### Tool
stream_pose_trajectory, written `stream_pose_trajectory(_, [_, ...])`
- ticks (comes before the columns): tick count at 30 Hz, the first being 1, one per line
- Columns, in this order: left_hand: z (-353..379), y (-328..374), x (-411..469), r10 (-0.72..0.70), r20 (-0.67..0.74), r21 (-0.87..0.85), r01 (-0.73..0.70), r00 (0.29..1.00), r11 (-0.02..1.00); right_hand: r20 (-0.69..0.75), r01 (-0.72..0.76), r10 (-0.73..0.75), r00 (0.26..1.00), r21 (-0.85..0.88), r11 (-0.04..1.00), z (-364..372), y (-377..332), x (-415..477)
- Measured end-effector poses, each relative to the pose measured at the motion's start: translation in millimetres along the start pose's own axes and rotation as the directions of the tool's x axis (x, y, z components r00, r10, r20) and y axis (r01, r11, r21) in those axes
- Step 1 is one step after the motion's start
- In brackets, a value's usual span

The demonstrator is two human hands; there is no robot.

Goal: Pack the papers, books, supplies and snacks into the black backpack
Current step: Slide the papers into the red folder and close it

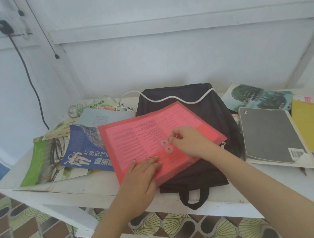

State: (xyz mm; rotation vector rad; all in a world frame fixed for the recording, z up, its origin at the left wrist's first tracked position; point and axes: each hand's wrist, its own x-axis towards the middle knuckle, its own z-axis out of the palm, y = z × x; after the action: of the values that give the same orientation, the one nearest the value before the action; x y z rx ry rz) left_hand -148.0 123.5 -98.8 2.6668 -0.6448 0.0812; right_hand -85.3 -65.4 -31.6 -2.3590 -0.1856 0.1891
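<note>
The black backpack (pixel 211 107) lies flat in the middle of the white worktop (pixel 83 189), its carry loop hanging over the near edge. Right on top of it is the red folder (pixel 135 137), see-through, with printed sheets inside, its left end spilling onto a blue book (pixel 82 149).

Left hand (pixel 142 171) is down on the folder's near edge, fingers (pixel 151 161) straight and flat, pressing, gripping nothing. Right hand (pixel 187 141) is curled over the folder, thumb and forefinger nipped together on something thin just beside the upper of the two clear clasp discs (pixel 164 142). It's too small to name, but it sits at the folder's fastening.

Out to the left, a green book (pixel 39 160) lies under the blue one. To the right of the backpack there's a grey notebook (pixel 270 132), then a yellow folder (pixel 307 123) at the edge.
</note>
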Motion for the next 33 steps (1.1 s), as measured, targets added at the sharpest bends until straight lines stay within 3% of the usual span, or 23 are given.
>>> stream_pose_trajectory(2, [-1.2,2.5,-0.1,-0.01,-0.04,0.016,0.011,0.999,1.0,-0.002,0.112,-0.117,0.993,-0.276,0.955,-4.5,-6.3,9.5])
stream_pose_trajectory(4, [-1.5,6.8,3.0,-0.021,-0.076,0.046,0.025,0.997,0.999,0.005,0.172,-0.19,0.982,-0.448,0.878,-8.2,-11.6,20.6])
stream_pose_trajectory(8, [0.7,10.2,14.2,-0.034,-0.068,0.146,0.044,0.997,0.988,0.061,0.251,-0.26,0.964,-0.539,0.804,-4.9,-15.9,45.0])
stream_pose_trajectory(15, [6.0,5.5,21.0,-0.001,-0.121,0.109,0.014,0.993,0.994,0.119,0.325,-0.306,0.945,-0.463,0.824,11.2,-11.3,62.6])
stream_pose_trajectory(19, [6.4,4.5,23.6,0.02,-0.152,0.101,-0.005,0.988,0.995,0.102,0.279,-0.261,0.96,-0.285,0.917,19.6,-3.1,67.6])
stream_pose_trajectory(23, [3.1,6.9,26.0,0.027,-0.127,0.104,-0.014,0.991,0.994,0.083,0.215,-0.201,0.976,-0.228,0.95,22.1,5.2,72.0])
stream_pose_trajectory(28, [2.8,8.5,24.7,-0.021,-0.079,0.071,0.027,0.997,0.997,-0.009,0.129,-0.135,0.991,-0.23,0.965,15.7,20.2,69.8])
stream_pose_trajectory(33, [3.7,5.6,22.7,-0.019,-0.068,0.081,0.024,0.998,0.996,-0.102,0.142,-0.178,0.979,-0.288,0.947,0.9,40.0,52.3])
